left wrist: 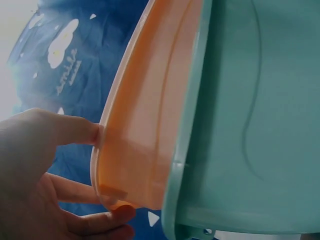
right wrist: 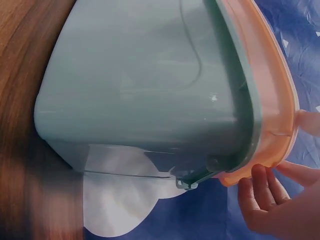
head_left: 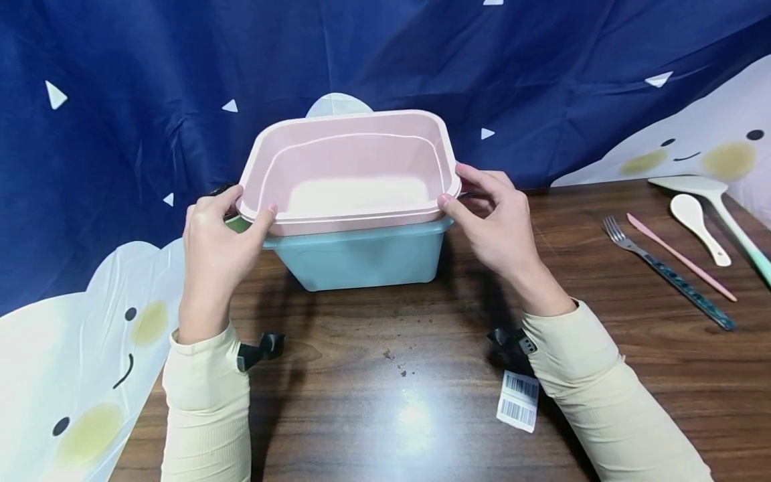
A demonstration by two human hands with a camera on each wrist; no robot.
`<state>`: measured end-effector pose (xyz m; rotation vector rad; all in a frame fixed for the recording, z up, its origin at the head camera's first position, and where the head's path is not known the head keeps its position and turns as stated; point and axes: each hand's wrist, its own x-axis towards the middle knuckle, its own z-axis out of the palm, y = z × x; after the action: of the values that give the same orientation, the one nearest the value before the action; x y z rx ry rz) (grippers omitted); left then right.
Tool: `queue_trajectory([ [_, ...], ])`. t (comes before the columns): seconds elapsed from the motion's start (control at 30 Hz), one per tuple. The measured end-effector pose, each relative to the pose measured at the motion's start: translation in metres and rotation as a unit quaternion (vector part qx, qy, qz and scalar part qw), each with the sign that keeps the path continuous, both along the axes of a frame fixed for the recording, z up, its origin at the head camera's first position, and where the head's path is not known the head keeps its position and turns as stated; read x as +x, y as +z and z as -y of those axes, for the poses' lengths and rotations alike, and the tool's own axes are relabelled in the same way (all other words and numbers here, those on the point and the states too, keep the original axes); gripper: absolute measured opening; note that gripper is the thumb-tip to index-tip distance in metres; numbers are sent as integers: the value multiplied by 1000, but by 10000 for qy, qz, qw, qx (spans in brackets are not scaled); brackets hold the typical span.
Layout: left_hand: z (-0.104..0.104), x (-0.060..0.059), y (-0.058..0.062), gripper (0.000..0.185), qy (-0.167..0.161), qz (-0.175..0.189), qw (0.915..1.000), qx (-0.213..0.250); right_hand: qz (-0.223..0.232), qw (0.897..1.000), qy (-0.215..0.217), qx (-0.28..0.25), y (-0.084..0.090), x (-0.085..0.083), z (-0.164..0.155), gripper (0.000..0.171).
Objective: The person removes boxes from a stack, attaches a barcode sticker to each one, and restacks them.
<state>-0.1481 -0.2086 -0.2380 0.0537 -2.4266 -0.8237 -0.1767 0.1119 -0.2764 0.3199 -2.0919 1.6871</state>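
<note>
The left hand (head_left: pixel 219 237) pinches the near left corner of a pink tub (head_left: pixel 361 161), its thumb over the rim and fingers outside it. The right hand (head_left: pixel 496 221) matches it at the near right corner, thumb on top, fingers curled under the lip. Gripping both ends probably lets the pair balance the wide tub and keep it from swinging to one side.

The pink tub sits partly down inside a blue tub (head_left: pixel 361 261), open side up, its rim standing above the blue one. The similar shapes suggest they nest. Whether the hands or the lower tub carry the weight, I cannot tell.

The blue tub stands upright on a dark wooden table (head_left: pixel 361 348), close to the far edge and left of the middle, perhaps so both arms can reach its ends comfortably. Something green (head_left: pixel 237 223) shows behind the left hand, too hidden to name.

Towards the table's far right corner, well apart from the tubs, lie a fork (head_left: pixel 668 271) with a patterned handle, a slim pink stick (head_left: pixel 680 256), a white spoon (head_left: pixel 689 214) and a pale turner (head_left: pixel 731 216) with a green-tinted handle, seemingly laid aside out of the way. A barcode label (head_left: pixel 518 402) lies nearer the near edge, beside the right sleeve (head_left: pixel 578 361). Behind the far edge hangs a blue cloth (head_left: pixel 409 73) with white shapes.
</note>
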Motion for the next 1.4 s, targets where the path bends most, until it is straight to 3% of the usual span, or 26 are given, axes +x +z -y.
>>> queue_trajectory([
  [0.27,-3,7,4,54,51,-1141,9933,170,-697,9970,161,-287,4,1,1,50],
  [0.5,-9,18,13,53,98,-2118,9763,428,-1420,9875,329,-596,15,7,-1,51],
  [0.63,-15,24,19,54,91,-2447,9675,631,-1759,9800,466,-805,23,12,-5,50],
  [0.83,-25,29,25,53,2,-2670,9604,793,-2002,9710,532,-1192,34,23,-13,46],
  [1.1,-42,26,27,53,-202,-2782,9546,1047,-2101,9617,439,-1706,44,32,-27,45],
  [1.4,-71,22,28,54,-615,-2812,9531,934,-2075,9446,418,-2507,46,46,-55,46],
])
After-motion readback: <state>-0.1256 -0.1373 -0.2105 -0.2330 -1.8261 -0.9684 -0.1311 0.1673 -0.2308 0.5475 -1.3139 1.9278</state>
